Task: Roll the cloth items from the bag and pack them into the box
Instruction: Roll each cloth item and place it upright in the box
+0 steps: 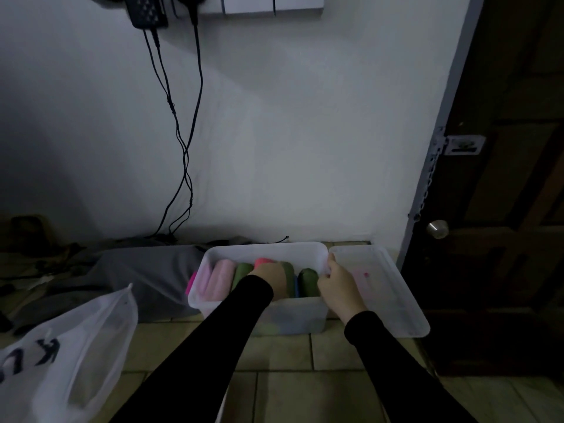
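A single wide-angle head view looks forward and steeply down from above the person's arms. The tiled floor (305,355) lies near at the bottom edge, the wall (305,132) fills the far upper half, a door (503,209) far right.

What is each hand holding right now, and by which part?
The right hand grips the box by its right rim. The left hand is down inside the box among the rolled cloths; whether it grips one cannot be told.

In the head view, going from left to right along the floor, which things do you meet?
White plastic bag → grey cloth → clear box → clear lid → dark door.
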